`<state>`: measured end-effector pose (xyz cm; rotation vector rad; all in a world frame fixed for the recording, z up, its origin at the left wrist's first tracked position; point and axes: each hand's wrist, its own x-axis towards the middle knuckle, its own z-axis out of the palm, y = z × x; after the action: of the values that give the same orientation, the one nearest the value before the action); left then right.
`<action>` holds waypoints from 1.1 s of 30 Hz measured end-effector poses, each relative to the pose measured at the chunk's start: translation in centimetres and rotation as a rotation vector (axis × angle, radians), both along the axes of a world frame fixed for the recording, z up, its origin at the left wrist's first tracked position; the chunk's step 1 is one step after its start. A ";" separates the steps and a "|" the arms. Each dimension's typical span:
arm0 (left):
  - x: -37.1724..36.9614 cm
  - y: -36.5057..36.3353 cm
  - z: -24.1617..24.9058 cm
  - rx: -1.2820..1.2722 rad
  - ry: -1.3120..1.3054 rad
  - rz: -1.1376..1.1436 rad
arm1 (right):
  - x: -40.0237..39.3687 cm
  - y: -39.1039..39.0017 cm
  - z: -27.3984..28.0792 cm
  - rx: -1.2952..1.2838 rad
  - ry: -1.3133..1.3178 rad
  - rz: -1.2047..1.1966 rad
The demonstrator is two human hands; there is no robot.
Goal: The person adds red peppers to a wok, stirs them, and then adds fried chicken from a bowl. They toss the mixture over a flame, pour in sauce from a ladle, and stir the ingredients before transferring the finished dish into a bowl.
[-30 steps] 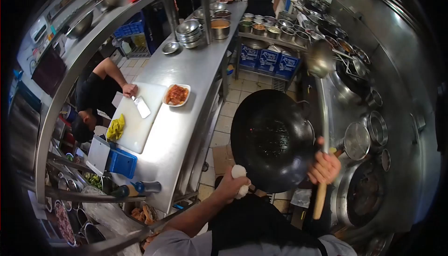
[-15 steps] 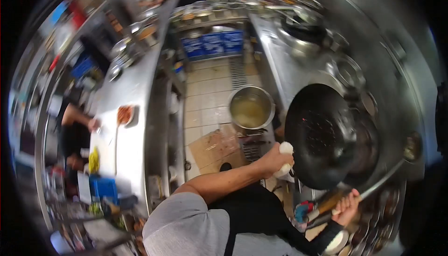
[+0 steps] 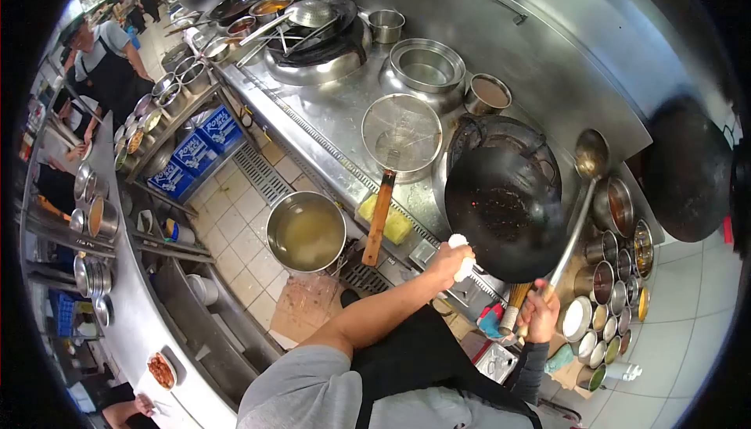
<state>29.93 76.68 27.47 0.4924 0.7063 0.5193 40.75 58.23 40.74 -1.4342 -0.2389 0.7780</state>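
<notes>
My left hand (image 3: 451,264) is closed around a folded white cloth (image 3: 463,257) at the near left rim of a black wok (image 3: 508,218). Small bits of residue dot the wok's dark inside, and the wok sits tilted over a burner ring (image 3: 512,133). In my right hand (image 3: 540,313) is the long handle of a metal ladle (image 3: 592,155), its bowl up beyond the wok's right side. Beside that hand, a bamboo brush (image 3: 516,300) leans against the wok's near edge. Whether the hand also touches the brush is hard to tell.
A wire strainer (image 3: 402,132) with a wooden handle lies across the stove left of the wok. On the floor side stands a pot of cloudy yellowish liquid (image 3: 306,232). Several seasoning bowls (image 3: 577,318) crowd the right. Co-workers (image 3: 109,61) stand across the left counter (image 3: 129,272).
My view has swung right, bringing the strainer and seasoning bowls into clear sight. The ladle now points more steeply away from me. Both hands keep their hold.
</notes>
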 end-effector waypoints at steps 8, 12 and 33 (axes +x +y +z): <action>4.2 5.0 -2.9 0.035 -0.042 -0.092 | 14.4 18.6 -4.1 -0.377 -1.145 0.291; 5.7 7.7 -3.0 0.103 0.061 -0.108 | 21.5 31.5 -6.2 -0.779 -1.400 0.475; -9.0 7.0 4.5 0.395 0.582 -0.320 | 24.0 35.6 -2.6 -0.743 -1.339 0.552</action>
<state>20.96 83.71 31.94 1.1344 1.0599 0.2042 64.76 93.83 38.15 -2.4890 -1.5369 0.1729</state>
